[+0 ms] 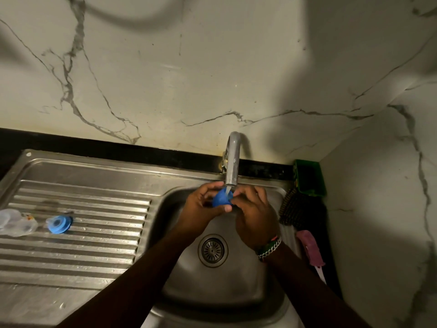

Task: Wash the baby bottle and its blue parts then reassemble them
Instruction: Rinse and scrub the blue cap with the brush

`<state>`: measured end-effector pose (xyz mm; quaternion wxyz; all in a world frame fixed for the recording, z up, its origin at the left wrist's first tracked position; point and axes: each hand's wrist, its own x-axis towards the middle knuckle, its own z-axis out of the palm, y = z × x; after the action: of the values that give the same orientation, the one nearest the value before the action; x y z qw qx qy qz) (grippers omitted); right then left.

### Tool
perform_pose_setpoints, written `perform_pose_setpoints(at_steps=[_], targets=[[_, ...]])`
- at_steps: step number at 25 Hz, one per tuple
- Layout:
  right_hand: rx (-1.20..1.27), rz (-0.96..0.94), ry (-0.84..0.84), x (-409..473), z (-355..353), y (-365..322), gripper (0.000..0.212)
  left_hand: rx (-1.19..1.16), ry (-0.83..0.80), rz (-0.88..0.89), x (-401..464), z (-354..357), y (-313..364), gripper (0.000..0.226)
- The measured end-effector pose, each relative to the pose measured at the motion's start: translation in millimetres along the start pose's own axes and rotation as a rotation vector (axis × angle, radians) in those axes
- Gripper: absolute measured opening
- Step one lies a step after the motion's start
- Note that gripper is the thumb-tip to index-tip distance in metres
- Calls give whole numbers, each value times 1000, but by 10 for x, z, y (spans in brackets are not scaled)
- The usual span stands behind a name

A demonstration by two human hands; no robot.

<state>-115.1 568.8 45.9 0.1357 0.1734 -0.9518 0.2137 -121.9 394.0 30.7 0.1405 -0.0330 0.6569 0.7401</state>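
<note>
The rinsing step is in hand: the left hand (203,204) and right hand (254,214) both pinch a blue cap (221,200) under the running tap (232,159), above the sink (227,294). At nine o'clock, on the draining board (78,245) of the counter, lie a blue ring (59,224) and the clear bottle (16,222), apparently empty. Next, I judge, the cap needs turning under the water, then setting beside the ring. The sink bowl holds only its drain (212,250).
</note>
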Motion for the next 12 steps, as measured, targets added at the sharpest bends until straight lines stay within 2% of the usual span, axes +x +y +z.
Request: perform_pose_setpoints(at_steps=[3,7,10,12], targets=[[156,42,-29,66,-96,-92,26,-129,-55,-168,-60,54,-20,27],[133,-20,-143,104,-102,-122,23,-523,101,-405,-4,206,12,47],[91,20,-103,116,-95,-178,34,-494,109,-478,22,263,71,48],[-29,3,-129,114,-92,-183,40,-505,100,-479,30,262,91,51]])
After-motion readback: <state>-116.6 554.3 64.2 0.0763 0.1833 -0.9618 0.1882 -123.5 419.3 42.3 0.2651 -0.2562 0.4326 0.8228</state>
